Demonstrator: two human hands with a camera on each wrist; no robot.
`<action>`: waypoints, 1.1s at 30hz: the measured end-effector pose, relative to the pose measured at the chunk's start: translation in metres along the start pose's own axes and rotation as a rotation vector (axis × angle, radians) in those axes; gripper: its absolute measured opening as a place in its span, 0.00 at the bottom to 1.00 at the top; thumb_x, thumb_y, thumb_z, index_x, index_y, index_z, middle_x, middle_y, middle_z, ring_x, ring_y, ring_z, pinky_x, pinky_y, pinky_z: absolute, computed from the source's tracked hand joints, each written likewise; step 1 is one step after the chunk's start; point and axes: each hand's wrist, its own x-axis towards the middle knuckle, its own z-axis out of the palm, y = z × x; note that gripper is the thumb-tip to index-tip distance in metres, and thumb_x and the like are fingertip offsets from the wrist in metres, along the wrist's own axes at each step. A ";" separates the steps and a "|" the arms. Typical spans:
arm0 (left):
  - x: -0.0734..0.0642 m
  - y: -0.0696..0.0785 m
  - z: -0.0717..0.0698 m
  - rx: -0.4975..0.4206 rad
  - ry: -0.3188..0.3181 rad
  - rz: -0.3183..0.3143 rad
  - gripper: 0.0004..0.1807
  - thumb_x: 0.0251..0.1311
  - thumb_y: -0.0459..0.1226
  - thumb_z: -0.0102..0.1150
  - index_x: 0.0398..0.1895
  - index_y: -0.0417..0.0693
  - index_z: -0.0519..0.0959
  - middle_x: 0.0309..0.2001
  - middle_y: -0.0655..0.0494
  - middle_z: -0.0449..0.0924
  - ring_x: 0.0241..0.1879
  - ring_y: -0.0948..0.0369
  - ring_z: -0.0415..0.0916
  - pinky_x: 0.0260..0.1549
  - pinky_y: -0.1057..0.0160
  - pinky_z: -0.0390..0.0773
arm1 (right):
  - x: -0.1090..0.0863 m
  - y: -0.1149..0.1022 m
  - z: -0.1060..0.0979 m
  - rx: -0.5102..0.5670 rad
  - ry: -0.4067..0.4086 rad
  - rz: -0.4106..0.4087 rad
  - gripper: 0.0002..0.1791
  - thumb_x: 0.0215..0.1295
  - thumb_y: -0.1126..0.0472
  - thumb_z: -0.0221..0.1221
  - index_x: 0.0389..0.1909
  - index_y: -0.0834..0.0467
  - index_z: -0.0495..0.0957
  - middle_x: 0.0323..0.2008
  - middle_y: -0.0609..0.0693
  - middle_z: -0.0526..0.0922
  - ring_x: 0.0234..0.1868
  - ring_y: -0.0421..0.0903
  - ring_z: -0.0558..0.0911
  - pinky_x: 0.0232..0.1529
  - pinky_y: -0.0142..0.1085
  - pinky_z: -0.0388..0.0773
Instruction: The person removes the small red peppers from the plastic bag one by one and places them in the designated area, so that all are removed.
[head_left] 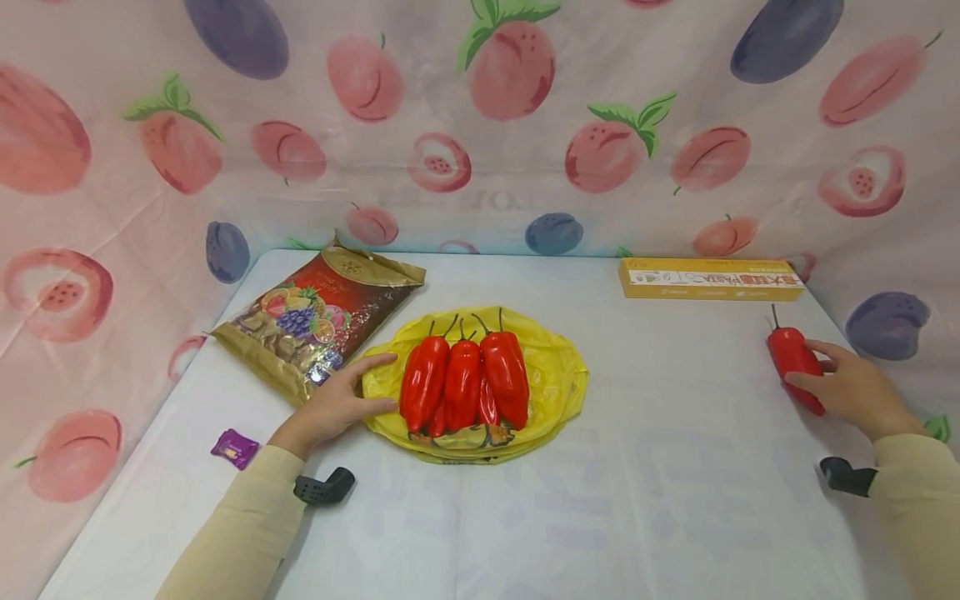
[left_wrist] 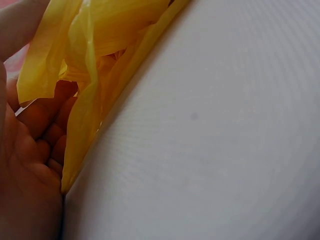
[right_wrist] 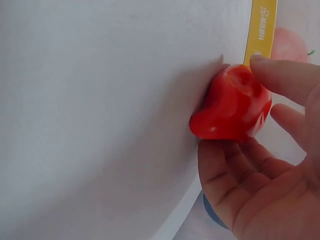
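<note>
Head view shows the right hand point(head_left: 847, 387) grasping a glossy, long red pepper point(head_left: 792, 354) near the right edge of the white surface point(head_left: 637, 500). The left hand point(head_left: 333, 410), thumb and forefinger relaxed and apart, touches the crumpled yellow plastic bag point(head_left: 558, 379). The pepper is probably light, firm and slightly slippery; its wide body seems better to hold than its thin stem point(head_left: 776, 316).
</note>
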 end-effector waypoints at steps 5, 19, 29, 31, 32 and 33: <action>0.001 0.000 0.000 0.005 0.005 0.005 0.40 0.57 0.46 0.71 0.73 0.52 0.67 0.73 0.42 0.61 0.72 0.41 0.53 0.67 0.32 0.51 | -0.004 -0.007 -0.001 0.001 0.063 0.004 0.54 0.67 0.47 0.63 0.76 0.69 0.40 0.64 0.81 0.51 0.60 0.81 0.56 0.44 0.68 0.75; 0.000 -0.001 0.000 0.025 0.013 0.005 0.40 0.57 0.47 0.71 0.73 0.52 0.67 0.73 0.43 0.61 0.73 0.41 0.53 0.67 0.31 0.50 | -0.034 -0.080 -0.008 -0.017 0.120 -0.226 0.53 0.68 0.32 0.53 0.78 0.64 0.45 0.65 0.78 0.60 0.61 0.77 0.61 0.50 0.74 0.66; -0.003 -0.002 0.000 0.012 0.010 0.018 0.40 0.58 0.45 0.71 0.73 0.50 0.67 0.73 0.42 0.61 0.72 0.41 0.53 0.67 0.32 0.50 | -0.064 -0.141 0.030 0.133 0.054 -0.438 0.48 0.67 0.40 0.61 0.78 0.61 0.53 0.69 0.70 0.64 0.63 0.72 0.70 0.51 0.64 0.75; -0.002 -0.001 0.000 0.014 0.008 0.022 0.40 0.58 0.46 0.71 0.73 0.51 0.67 0.73 0.42 0.61 0.73 0.41 0.53 0.67 0.32 0.50 | -0.070 -0.152 0.035 0.151 0.022 -0.450 0.48 0.67 0.40 0.62 0.78 0.59 0.53 0.69 0.69 0.64 0.64 0.71 0.69 0.50 0.62 0.76; -0.002 -0.001 0.000 0.015 0.007 0.023 0.40 0.58 0.46 0.71 0.73 0.51 0.67 0.73 0.42 0.61 0.73 0.41 0.53 0.67 0.31 0.50 | -0.073 -0.157 0.038 0.153 0.009 -0.458 0.48 0.66 0.41 0.62 0.78 0.58 0.53 0.69 0.69 0.65 0.64 0.70 0.70 0.51 0.61 0.77; -0.001 -0.001 0.000 0.017 0.008 0.022 0.40 0.58 0.46 0.71 0.73 0.51 0.67 0.73 0.42 0.61 0.73 0.41 0.53 0.67 0.31 0.50 | -0.075 -0.163 0.041 0.154 -0.006 -0.469 0.48 0.66 0.41 0.63 0.79 0.57 0.53 0.69 0.68 0.65 0.64 0.70 0.70 0.51 0.60 0.77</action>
